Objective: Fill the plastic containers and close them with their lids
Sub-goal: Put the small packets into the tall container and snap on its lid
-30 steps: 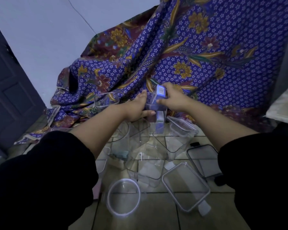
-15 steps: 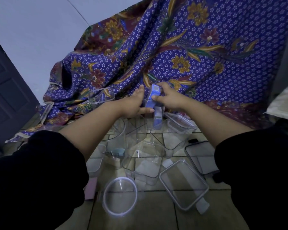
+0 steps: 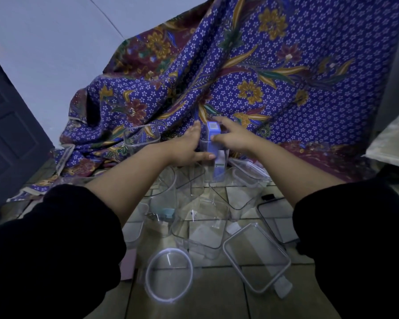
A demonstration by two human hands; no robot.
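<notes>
A tall clear plastic container (image 3: 224, 168) stands at the far middle of the tiled floor, with a blue and white box (image 3: 213, 140) upright in it, its top sticking out above the rim. My left hand (image 3: 189, 148) grips the container's left side, thumb across the front. My right hand (image 3: 232, 138) pinches the box near its top. Nearer me lie several open clear containers (image 3: 200, 223), a round lid (image 3: 168, 275) and a rectangular lid (image 3: 256, 254).
A blue flowered cloth (image 3: 251, 72) drapes over something behind the containers. Another clear container (image 3: 142, 139) sits on the cloth at the left. A dark-rimmed lid (image 3: 276, 217) lies at the right. A dark door (image 3: 7, 125) is at the far left.
The box has come upright and sunk lower into the tall container. Both hands stay on it and on the container.
</notes>
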